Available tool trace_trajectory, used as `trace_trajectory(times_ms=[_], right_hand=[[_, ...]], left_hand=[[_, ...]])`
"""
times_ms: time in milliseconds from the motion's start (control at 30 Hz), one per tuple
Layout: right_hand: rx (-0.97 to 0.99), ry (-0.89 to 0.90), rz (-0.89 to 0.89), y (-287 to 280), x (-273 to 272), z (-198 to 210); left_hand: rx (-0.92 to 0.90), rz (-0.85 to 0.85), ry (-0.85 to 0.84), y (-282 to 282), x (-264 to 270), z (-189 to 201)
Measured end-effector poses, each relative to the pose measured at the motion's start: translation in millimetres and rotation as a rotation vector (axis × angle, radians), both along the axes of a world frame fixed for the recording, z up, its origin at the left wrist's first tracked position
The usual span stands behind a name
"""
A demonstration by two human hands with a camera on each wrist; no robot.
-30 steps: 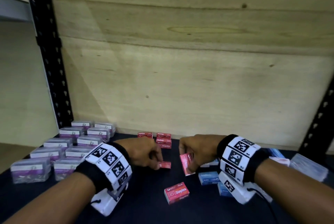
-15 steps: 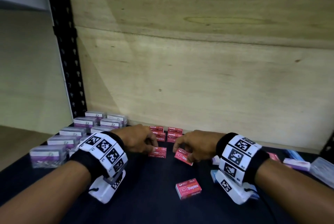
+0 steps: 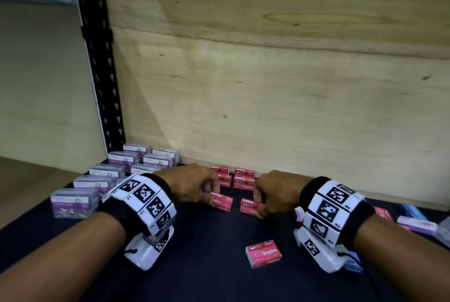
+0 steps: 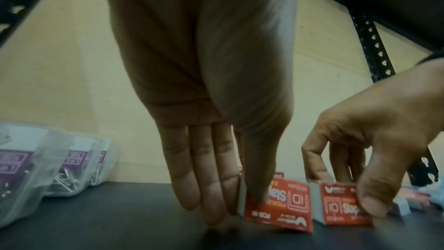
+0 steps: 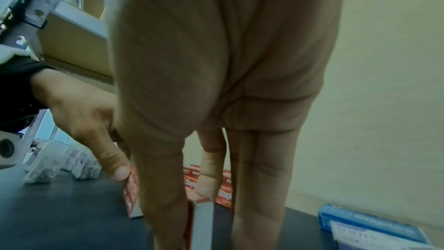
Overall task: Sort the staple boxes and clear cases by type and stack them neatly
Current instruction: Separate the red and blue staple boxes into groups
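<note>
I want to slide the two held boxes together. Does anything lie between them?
No. Between the left-hand red box and the right-hand red box only bare dark shelf shows, in the head view.

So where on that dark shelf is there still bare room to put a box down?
Bare shelf lies between the wrists, around the lone red box, and between the left hand and right hand. Crowded: clear cases at left, red stacks at the back wall.

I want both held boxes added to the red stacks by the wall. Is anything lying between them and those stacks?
Nothing visible. The left hand grips one red box, the right hand another, with bare dark shelf before the red stacks.
</note>
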State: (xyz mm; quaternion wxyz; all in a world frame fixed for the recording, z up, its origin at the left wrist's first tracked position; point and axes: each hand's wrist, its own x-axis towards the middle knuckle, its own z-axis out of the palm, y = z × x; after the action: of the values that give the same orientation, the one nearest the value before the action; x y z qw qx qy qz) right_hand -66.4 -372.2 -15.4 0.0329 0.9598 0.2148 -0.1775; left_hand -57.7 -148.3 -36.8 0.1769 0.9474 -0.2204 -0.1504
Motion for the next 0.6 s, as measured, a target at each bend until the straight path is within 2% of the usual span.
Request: trace_trajectory(times_ms=[100, 267, 367, 467, 600], right_hand=[[0.000, -0.036, -0.016, 0.7, 1.3, -1.0], [0.035, -0.074, -0.019, -0.1, 2.4, -1.6], [0.032, -0.075, -0.033, 1.7, 1.3, -2.2], [0.021, -0.063, -0.046, 3.1, 0.2, -1.8], [0.015, -0.053, -0.048, 2.4, -0.7, -0.3]], left_hand=[[-0.026, -0.019, -0.057, 5.4, 1.3, 4.1], [-0.112, 0.056, -0.092, 2.6, 2.3, 15.5], [-0.038, 0.069, -0.148, -0.6, 2.6, 20.4], [0.065, 0.009, -0.193, -7.6, 1.3, 21.9], [0.098, -0.073, -0.252, -17.4, 0.4, 22.4]])
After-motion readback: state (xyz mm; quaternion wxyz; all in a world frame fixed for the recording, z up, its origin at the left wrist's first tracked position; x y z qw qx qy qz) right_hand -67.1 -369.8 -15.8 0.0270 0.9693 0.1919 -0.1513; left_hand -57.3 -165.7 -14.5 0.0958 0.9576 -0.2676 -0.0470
